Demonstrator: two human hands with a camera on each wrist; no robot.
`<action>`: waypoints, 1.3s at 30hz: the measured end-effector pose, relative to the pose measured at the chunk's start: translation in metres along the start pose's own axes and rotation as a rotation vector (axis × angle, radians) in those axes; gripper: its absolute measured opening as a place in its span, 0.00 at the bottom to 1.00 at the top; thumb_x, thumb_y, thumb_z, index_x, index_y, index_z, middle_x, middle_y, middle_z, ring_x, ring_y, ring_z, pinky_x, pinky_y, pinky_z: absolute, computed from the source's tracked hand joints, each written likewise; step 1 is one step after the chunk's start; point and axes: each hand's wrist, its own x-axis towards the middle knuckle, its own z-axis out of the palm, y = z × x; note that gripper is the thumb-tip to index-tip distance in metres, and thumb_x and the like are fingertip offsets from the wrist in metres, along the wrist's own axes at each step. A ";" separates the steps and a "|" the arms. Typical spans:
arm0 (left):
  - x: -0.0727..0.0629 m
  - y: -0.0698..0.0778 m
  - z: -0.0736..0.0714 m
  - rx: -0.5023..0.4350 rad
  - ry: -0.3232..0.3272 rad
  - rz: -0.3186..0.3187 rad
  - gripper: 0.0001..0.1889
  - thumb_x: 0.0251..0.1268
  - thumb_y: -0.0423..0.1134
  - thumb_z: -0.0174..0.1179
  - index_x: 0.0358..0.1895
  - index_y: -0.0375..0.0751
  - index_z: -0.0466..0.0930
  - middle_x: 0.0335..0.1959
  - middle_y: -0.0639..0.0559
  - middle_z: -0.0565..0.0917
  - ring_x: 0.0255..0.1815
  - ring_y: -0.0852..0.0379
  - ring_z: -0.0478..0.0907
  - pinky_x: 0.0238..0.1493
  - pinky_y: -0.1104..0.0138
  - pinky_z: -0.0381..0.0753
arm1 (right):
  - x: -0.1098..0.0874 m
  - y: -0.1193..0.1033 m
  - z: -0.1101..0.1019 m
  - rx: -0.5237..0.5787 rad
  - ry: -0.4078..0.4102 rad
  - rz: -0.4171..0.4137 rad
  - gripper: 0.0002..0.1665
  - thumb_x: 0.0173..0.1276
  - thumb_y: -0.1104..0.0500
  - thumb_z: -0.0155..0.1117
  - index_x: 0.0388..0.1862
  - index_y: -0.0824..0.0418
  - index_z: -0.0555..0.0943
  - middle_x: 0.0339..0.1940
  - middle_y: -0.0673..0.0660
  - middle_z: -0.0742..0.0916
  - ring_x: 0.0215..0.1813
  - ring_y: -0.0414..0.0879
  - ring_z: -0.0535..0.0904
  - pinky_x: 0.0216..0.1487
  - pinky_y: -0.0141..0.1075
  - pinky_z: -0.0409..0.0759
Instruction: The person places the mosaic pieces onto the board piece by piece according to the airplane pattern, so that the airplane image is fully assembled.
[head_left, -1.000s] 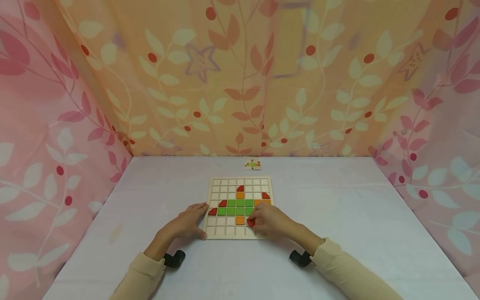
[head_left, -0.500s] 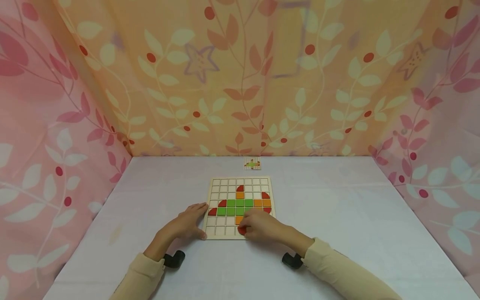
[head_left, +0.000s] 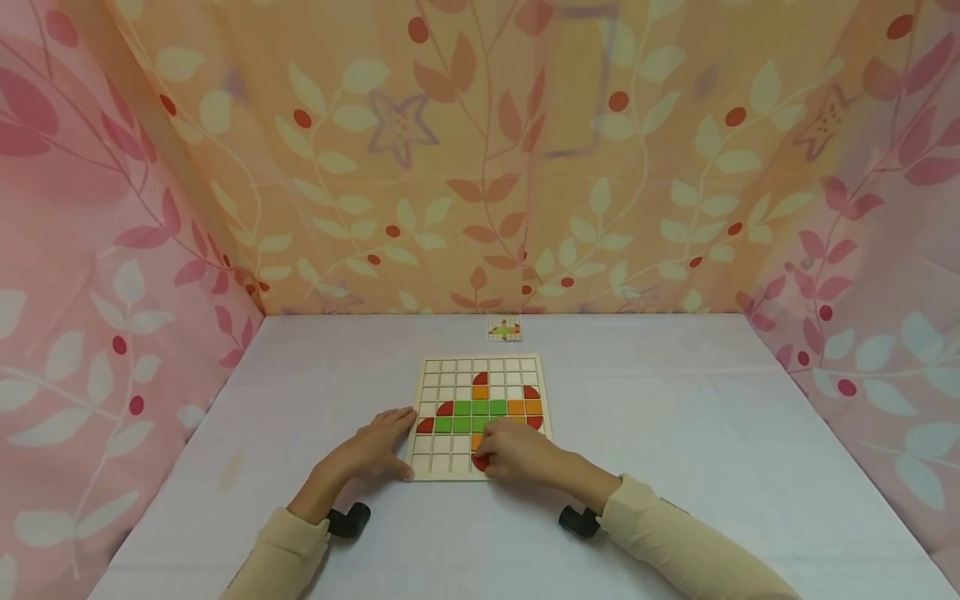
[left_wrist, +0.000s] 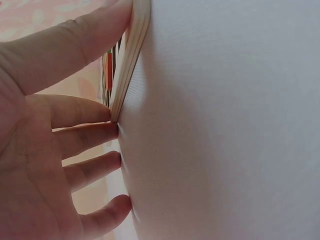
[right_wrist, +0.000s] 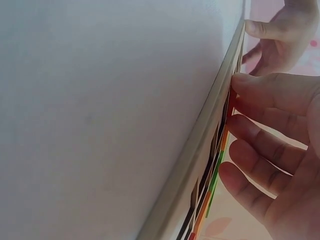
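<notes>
A wooden grid board (head_left: pixel 441 462) lies on the table, with green squares (head_left: pixel 462 408), orange squares (head_left: pixel 480 392) and red quarter-circle pieces (head_left: pixel 446 409) in its cells. My right hand (head_left: pixel 521 452) is over the board's near part. Its thumb and index finger pinch a red quarter-circle tile (head_left: pixel 480 462) at a cell in the nearest row, below an orange square; the fingers partly cover it. My left hand (head_left: pixel 372 446) rests at the board's left edge, thumb by the near corner. In the left wrist view its fingers (left_wrist: pixel 85 137) reach out fairly straight, touching the board side and cloth.
A small card (head_left: pixel 505 328) with a coloured grid picture lies behind the board. White cloth (head_left: pixel 660 400) covers the table. Patterned curtains (head_left: pixel 487 167) stand at the back and both sides. Black wrist devices (head_left: pixel 349 521) sit under the forearms.
My right hand has moved left and nearer with the red tile, from right of the lower orange square to the cell below it. The left hand stays put.
</notes>
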 end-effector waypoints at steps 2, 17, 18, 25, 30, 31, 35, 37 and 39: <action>0.000 0.000 0.000 -0.003 0.000 0.001 0.51 0.45 0.41 0.76 0.74 0.35 0.59 0.76 0.40 0.61 0.77 0.37 0.53 0.71 0.37 0.56 | 0.000 0.000 0.000 0.006 0.000 0.009 0.11 0.58 0.62 0.69 0.40 0.56 0.89 0.33 0.48 0.82 0.38 0.39 0.73 0.36 0.23 0.72; 0.000 0.001 0.003 -0.007 0.005 -0.005 0.50 0.44 0.41 0.77 0.74 0.35 0.60 0.76 0.40 0.62 0.77 0.37 0.53 0.71 0.37 0.57 | 0.002 0.003 0.002 0.049 -0.010 0.023 0.10 0.59 0.61 0.69 0.40 0.55 0.89 0.33 0.47 0.82 0.37 0.37 0.73 0.37 0.24 0.73; -0.001 0.001 0.003 -0.003 0.002 -0.003 0.50 0.44 0.42 0.77 0.74 0.35 0.60 0.76 0.40 0.62 0.77 0.37 0.53 0.71 0.37 0.57 | 0.001 0.005 0.002 0.061 -0.013 0.030 0.10 0.60 0.61 0.68 0.40 0.55 0.89 0.33 0.47 0.82 0.37 0.36 0.73 0.38 0.24 0.73; -0.002 0.000 0.000 -0.004 -0.001 0.001 0.50 0.45 0.42 0.76 0.74 0.35 0.60 0.76 0.40 0.61 0.77 0.38 0.53 0.71 0.38 0.56 | -0.004 0.017 -0.011 0.171 0.008 0.127 0.11 0.65 0.59 0.63 0.43 0.56 0.88 0.37 0.47 0.83 0.39 0.38 0.74 0.38 0.28 0.75; -0.003 0.000 -0.002 -0.004 -0.009 -0.004 0.50 0.45 0.41 0.76 0.74 0.36 0.60 0.76 0.40 0.62 0.77 0.37 0.53 0.71 0.37 0.56 | -0.011 0.034 -0.021 0.188 0.075 0.142 0.11 0.64 0.57 0.68 0.43 0.59 0.88 0.37 0.51 0.84 0.40 0.43 0.76 0.41 0.34 0.76; -0.003 0.000 -0.002 -0.002 -0.008 -0.001 0.50 0.46 0.41 0.76 0.74 0.36 0.60 0.76 0.40 0.62 0.77 0.37 0.53 0.71 0.37 0.56 | -0.012 0.038 -0.022 0.178 0.090 0.151 0.11 0.64 0.56 0.68 0.42 0.59 0.88 0.38 0.51 0.85 0.42 0.44 0.77 0.43 0.35 0.77; -0.002 0.000 -0.003 -0.001 -0.010 0.006 0.49 0.46 0.41 0.76 0.73 0.36 0.61 0.76 0.41 0.62 0.77 0.38 0.54 0.71 0.38 0.57 | -0.019 0.052 -0.031 0.217 0.132 0.245 0.11 0.64 0.56 0.68 0.43 0.60 0.88 0.38 0.51 0.85 0.43 0.46 0.77 0.45 0.39 0.77; -0.001 -0.001 -0.004 0.000 -0.010 0.006 0.49 0.46 0.41 0.76 0.73 0.37 0.61 0.75 0.41 0.62 0.77 0.39 0.54 0.71 0.38 0.57 | -0.023 0.057 -0.036 0.241 0.157 0.288 0.12 0.64 0.56 0.68 0.44 0.60 0.87 0.39 0.52 0.85 0.44 0.47 0.78 0.46 0.39 0.78; 0.000 -0.002 -0.003 -0.005 -0.012 0.002 0.49 0.46 0.40 0.76 0.73 0.37 0.61 0.76 0.42 0.62 0.77 0.39 0.54 0.71 0.38 0.57 | -0.026 0.063 -0.040 0.255 0.174 0.321 0.13 0.65 0.56 0.67 0.45 0.61 0.87 0.40 0.54 0.85 0.43 0.48 0.77 0.45 0.40 0.78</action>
